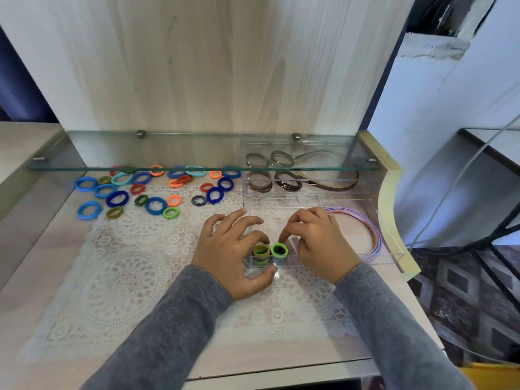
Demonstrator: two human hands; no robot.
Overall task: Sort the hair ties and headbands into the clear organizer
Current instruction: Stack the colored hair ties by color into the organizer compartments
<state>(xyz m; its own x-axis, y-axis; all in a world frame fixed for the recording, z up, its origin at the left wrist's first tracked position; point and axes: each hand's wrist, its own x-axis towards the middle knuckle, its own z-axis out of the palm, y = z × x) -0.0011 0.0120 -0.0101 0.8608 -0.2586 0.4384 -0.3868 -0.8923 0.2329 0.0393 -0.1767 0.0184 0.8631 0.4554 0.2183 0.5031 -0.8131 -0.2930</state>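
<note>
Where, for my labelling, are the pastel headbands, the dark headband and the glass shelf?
pastel headbands (378, 243): head view, right-hand curve.
dark headband (334, 188): head view, lower curve.
glass shelf (168, 168): head view, front edge.

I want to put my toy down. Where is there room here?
Bare lace mat lies left of the left hand, in front of the loose hair ties. Crowded: those ties at back left, and the clear organizer at right.

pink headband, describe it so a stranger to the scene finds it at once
Find the clear organizer at the right end of the table. In its near right compartment, right of the right hand, lies a curved headband. It is pastel pink and lilac, unlike the dark brown headband in the far compartment.
</note>
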